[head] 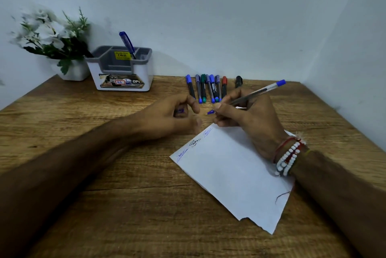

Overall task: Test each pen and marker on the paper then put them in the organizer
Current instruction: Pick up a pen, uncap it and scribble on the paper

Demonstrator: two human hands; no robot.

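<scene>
My right hand grips a clear ballpoint pen with a blue end plug, its uncapped tip just off the far corner of the white paper. My left hand is curled around a small blue pen cap. Three scribbles run along the paper's left edge. A row of several pens and markers lies near the wall behind my hands. The white and grey organizer stands at the back left with one blue pen in it.
A white pot of artificial flowers stands left of the organizer against the wall. The wooden table sits in a corner, with walls at the back and on the right. A bead bracelet is on my right wrist.
</scene>
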